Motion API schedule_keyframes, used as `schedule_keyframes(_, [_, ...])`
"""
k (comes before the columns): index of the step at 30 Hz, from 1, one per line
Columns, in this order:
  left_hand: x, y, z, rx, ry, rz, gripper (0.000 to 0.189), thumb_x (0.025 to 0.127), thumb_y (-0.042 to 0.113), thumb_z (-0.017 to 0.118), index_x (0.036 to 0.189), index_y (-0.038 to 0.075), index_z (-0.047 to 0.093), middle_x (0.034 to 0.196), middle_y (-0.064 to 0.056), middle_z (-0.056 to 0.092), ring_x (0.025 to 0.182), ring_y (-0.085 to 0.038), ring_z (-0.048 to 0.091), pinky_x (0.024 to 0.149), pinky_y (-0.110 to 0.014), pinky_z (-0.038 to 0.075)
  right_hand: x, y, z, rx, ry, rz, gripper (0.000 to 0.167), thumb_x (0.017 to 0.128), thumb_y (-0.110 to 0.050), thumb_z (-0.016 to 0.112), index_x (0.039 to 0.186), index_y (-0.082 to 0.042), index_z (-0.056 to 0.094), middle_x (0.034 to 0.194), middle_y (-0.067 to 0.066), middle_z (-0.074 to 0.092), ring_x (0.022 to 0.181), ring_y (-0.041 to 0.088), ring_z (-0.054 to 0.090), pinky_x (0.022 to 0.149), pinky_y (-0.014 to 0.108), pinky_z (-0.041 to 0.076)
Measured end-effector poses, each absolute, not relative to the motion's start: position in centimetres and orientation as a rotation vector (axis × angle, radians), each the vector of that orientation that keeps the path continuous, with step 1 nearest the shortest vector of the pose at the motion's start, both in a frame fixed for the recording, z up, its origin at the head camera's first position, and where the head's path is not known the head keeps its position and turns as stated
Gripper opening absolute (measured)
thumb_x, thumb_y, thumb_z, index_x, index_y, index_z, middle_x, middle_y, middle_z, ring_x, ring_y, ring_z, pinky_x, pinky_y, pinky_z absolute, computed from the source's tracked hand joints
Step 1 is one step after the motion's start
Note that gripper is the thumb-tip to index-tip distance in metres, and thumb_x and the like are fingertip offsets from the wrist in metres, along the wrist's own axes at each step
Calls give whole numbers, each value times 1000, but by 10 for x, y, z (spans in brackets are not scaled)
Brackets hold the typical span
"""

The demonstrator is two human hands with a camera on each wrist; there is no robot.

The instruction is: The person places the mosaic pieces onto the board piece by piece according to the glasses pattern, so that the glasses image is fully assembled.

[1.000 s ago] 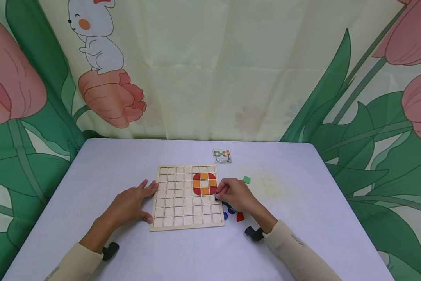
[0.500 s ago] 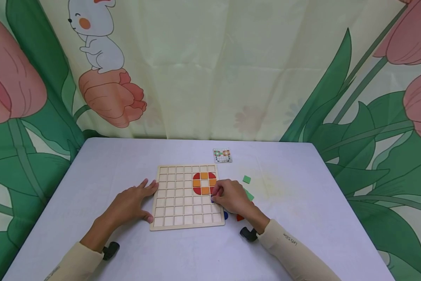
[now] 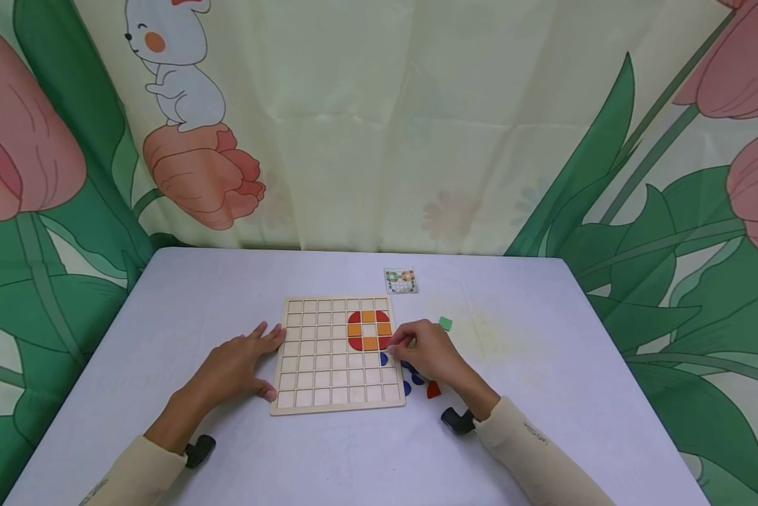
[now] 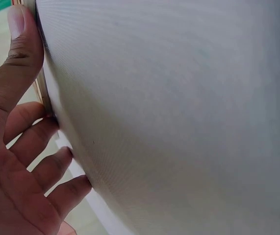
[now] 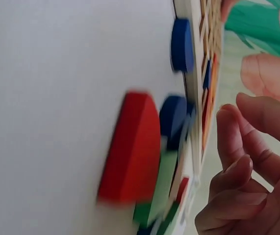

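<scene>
A wooden grid board [image 3: 322, 379] lies on the table with red and orange pieces [image 3: 369, 343] forming a ring in its upper right cells. Below the ring, a small blue piece with a rounded side [image 3: 383, 359] sits in a cell near the right edge. My left hand [image 3: 236, 365] rests against the board's left edge, thumb and fingers spread; the left wrist view shows its thumb [image 4: 24, 54] along that edge. Just right of the blue piece hovers my right hand [image 3: 426, 349]. In the right wrist view its thumb and forefinger tips [image 5: 225, 117] are close together, with nothing visible between them.
Beside the board's right edge lie loose blue pieces [image 3: 407, 388], a red piece [image 3: 433, 389] and a green square [image 3: 445, 323], some partly hidden by the right hand. A small printed pattern card [image 3: 401, 280] lies behind the board. A patterned curtain [image 3: 366, 140] hangs beyond the table.
My right hand has carried the blue piece left onto the board, let go of it in a cell, and drawn back to the right. The left hand has stayed in place.
</scene>
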State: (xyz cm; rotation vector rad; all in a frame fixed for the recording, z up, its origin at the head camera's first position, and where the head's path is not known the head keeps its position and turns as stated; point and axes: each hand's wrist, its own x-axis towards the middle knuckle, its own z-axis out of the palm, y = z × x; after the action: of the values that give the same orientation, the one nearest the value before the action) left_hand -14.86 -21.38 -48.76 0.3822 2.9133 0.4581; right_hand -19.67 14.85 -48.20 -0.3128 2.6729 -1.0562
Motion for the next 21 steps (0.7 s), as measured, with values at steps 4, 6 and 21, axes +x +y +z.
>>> schedule_keyframes(4, [-149,-214,-488,385,2910,456,123,55,48,100,160,14,47,166,-23,42,141,-57,52,103,-71,49,-197,161,-481,-261,2675,-1101,4,94,-21,83,97,-20,81,78,-4,68,72,16,62,60,27,51])
schedule_keyframes(6, [-150,-213,-488,383,2906,458,123,55,49,99,161,14,47,166,-22,42,142,-57,51,103,-71,49,-197,166,-480,-232,2672,-1112,3,94,-19,83,96,-21,80,78,-3,68,71,17,63,60,27,53])
schedule_keyframes(21, [-149,-212,-486,376,2900,451,123,55,47,100,160,13,47,166,-21,42,144,-57,50,104,-70,49,-184,173,-486,-237,2726,-916,17,83,-19,93,92,-21,80,79,-4,63,78,15,58,61,26,48])
